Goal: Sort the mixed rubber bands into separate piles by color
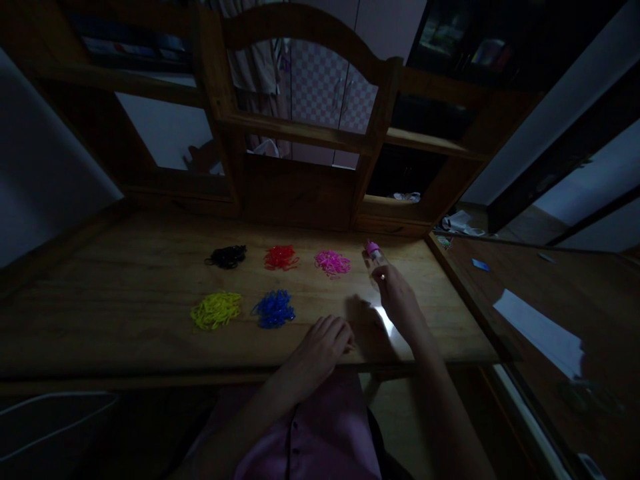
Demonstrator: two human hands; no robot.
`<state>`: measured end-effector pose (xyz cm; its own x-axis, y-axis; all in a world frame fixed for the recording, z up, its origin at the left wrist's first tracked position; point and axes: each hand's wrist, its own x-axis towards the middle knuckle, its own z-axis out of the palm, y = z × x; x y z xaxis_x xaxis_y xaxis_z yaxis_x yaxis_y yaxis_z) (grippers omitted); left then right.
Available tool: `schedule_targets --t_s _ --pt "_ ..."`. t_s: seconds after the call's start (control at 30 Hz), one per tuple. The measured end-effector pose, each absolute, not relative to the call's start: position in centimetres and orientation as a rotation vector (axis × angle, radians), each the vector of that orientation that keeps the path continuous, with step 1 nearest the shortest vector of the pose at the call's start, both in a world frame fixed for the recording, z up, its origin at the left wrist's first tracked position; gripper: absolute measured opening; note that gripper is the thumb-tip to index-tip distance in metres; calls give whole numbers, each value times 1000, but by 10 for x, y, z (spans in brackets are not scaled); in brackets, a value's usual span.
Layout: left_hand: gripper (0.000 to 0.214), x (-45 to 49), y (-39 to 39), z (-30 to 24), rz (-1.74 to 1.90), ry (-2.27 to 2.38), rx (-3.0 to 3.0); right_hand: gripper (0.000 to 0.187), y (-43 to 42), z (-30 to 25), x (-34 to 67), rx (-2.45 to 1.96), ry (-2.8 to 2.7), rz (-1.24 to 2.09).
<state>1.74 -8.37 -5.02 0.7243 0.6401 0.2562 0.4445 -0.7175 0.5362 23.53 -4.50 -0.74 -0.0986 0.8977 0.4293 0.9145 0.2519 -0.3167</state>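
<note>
My right hand (395, 293) is closed around a small clear bottle with a pink top (373, 249), tilted over the right part of the wooden table. My left hand (327, 339) rests at the table's front edge, fingers curled together; whatever is under them is hidden. To the left of the bottle lies a loose pile of pink rubber bands (332, 264). Beyond it are red rubber bands (281, 257) and black rubber bands (227, 257). Nearer to me sit blue rubber bands (274, 309) and yellow rubber bands (217, 310).
A wooden shelf unit (300, 190) rises along the table's back edge. On the right, a lower brown surface (460, 280) holds white paper (540, 333) and a small blue card (481, 265). The room is dim, with a bright glare on the tabletop (150, 280) by my right wrist.
</note>
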Motion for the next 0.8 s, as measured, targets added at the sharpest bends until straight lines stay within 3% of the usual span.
schedule_targets --t_s 0.23,0.4,0.6,0.8 --pt "38 17 -82 -58 656 898 2501 23 -98 -16 219 -1637 -2047 354" --pt "26 15 -76 -59 891 1131 2135 32 -109 -30 202 -1823 -2216 198" --pt "18 10 -70 -49 1015 1294 1732 17 -113 -39 195 -1992 -2143 -51" --pt "23 5 -62 -56 1163 1062 1154 17 -109 -41 198 -2002 -2041 -19"
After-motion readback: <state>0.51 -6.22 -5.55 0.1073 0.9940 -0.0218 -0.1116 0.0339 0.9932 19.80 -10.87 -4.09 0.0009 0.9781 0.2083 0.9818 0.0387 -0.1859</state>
